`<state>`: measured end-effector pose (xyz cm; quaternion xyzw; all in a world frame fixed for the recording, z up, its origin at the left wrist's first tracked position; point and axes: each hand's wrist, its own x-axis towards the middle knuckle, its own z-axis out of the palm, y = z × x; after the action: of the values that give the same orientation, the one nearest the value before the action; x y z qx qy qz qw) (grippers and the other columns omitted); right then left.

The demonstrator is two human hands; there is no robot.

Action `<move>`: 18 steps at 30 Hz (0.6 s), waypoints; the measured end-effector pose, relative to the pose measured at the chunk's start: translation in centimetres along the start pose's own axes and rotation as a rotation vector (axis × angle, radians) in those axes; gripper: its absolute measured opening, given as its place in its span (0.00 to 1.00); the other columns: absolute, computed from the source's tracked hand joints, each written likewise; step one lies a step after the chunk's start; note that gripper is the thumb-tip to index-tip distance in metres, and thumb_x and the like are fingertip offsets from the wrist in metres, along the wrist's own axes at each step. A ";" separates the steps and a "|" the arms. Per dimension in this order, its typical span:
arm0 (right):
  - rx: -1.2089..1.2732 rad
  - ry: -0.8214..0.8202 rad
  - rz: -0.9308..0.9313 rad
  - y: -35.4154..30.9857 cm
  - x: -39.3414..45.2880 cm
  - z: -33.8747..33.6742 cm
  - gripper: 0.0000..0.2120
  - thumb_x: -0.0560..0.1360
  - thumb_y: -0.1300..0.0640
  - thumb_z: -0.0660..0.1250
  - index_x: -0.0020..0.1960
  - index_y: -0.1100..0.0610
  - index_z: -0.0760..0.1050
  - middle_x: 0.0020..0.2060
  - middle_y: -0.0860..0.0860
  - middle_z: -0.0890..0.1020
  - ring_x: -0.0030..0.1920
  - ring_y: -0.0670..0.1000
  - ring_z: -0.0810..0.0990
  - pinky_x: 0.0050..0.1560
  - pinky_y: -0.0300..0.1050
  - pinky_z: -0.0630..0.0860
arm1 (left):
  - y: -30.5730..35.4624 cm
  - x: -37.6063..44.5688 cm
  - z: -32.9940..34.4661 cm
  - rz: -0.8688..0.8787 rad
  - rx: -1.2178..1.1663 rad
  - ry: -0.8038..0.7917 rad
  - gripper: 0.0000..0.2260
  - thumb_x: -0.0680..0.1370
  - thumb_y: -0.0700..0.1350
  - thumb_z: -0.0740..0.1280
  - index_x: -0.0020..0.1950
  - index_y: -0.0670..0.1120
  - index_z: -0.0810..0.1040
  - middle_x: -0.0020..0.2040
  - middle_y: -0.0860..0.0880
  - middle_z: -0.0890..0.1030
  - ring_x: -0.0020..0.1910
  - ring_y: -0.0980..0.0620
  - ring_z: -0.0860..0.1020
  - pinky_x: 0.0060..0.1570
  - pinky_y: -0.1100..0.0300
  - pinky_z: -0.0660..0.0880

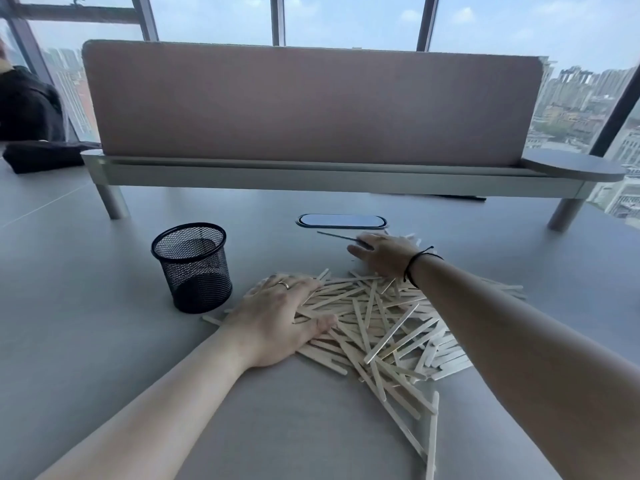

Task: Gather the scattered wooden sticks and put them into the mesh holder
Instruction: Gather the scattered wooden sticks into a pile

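Note:
A loose heap of pale wooden sticks (pixel 388 323) lies on the grey table in front of me. The black mesh holder (pixel 192 266) stands upright to the left of the heap and looks empty. My left hand (pixel 277 313) lies flat on the heap's left edge, fingers spread over the sticks. My right hand (pixel 384 252) reaches past the far side of the heap, and its fingers pinch one stick that points away to the left. A few sticks trail toward me at the lower right (pixel 431 434).
A pink desk divider on a raised shelf (pixel 311 109) runs across the back of the table. An oval cable grommet (pixel 341 221) sits just beyond my right hand. A seated person in dark clothes (pixel 27 105) is at the far left.

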<state>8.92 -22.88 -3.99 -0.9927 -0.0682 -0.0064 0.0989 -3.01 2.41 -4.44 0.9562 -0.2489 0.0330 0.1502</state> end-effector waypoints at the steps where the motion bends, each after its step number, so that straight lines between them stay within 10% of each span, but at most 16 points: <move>1: 0.012 0.002 -0.028 0.1 -0.6 0.0 0.24 0.79 0.33 0.50 0.61 0.47 0.74 0.66 0.49 0.77 0.64 0.54 0.75 0.66 0.54 0.66 | 0.0 0.0 0.1 -0.001 -0.004 0.011 0.36 0.73 0.75 0.51 0.76 0.58 0.64 0.75 0.59 0.67 0.75 0.57 0.60 0.74 0.53 0.59; 13: 0.185 0.139 -0.122 -2.3 -12.1 0.1 0.21 0.78 0.36 0.56 0.55 0.47 0.80 0.50 0.47 0.85 0.50 0.51 0.82 0.50 0.47 0.78 | 0.9 -0.9 -0.1 -0.036 -0.053 -0.005 0.34 0.73 0.76 0.48 0.73 0.61 0.64 0.74 0.59 0.69 0.72 0.54 0.68 0.66 0.50 0.69; 18: 0.361 0.254 -0.079 -2.0 -15.8 -2.3 0.23 0.77 0.34 0.59 0.65 0.45 0.76 0.58 0.42 0.82 0.52 0.48 0.83 0.52 0.41 0.74 | 2.3 -3.0 -0.1 -0.001 -0.040 -0.016 0.39 0.70 0.79 0.44 0.75 0.61 0.63 0.75 0.57 0.68 0.75 0.54 0.63 0.69 0.50 0.66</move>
<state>-6.99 -23.54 -1.81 -0.9467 -0.0941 -0.1230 0.2824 -6.70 1.95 -4.11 0.9535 -0.2500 0.0201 0.1674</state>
